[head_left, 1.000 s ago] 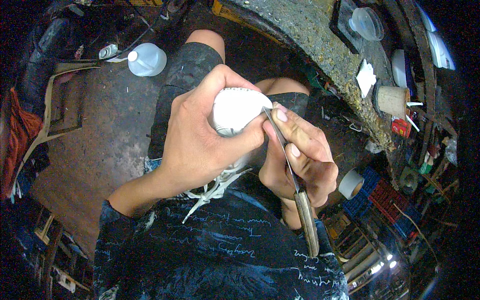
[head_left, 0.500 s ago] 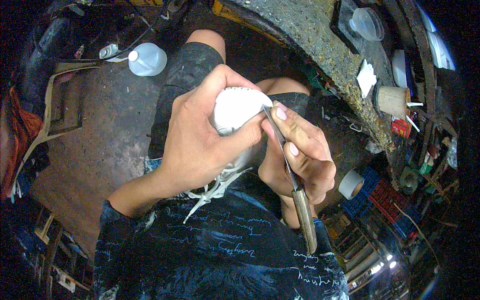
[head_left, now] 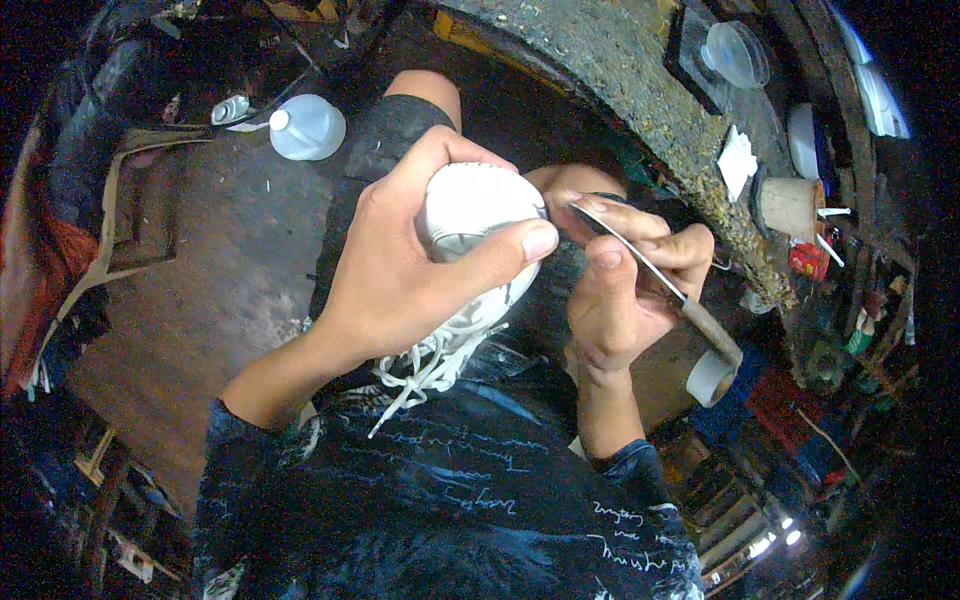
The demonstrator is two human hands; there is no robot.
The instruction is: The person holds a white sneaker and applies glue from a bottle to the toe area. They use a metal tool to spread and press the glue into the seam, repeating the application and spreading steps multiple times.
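Note:
A white lace-up shoe [head_left: 478, 200] is gripped in my left hand [head_left: 385, 265], toe pointing away from me. My left fingers go around its far side, largely hidden, while the thumb presses along its right side near the toe. Loose white laces [head_left: 425, 378] hang toward my lap. To the right of the toe, my right hand [head_left: 632, 280] is closed on a slim knife [head_left: 712, 332], fingers along the thin blade. Its handle sticks out to the lower right. The blade's tip lies near my right fingertips, apart from the shoe.
On the floor at the far left stands a translucent plastic jug [head_left: 308, 128]. A rough stone-like bench [head_left: 620, 70] curves along the right, carrying a clear plastic tub [head_left: 737, 55], white paper [head_left: 737, 162] and a pale pot [head_left: 790, 205]. A tape roll [head_left: 708, 378] sits at right.
My right hand has drawn the knife away from the shoe's edge, to the right, and turned it more sideways. The shoe has tipped slightly, showing more of its side and laces.

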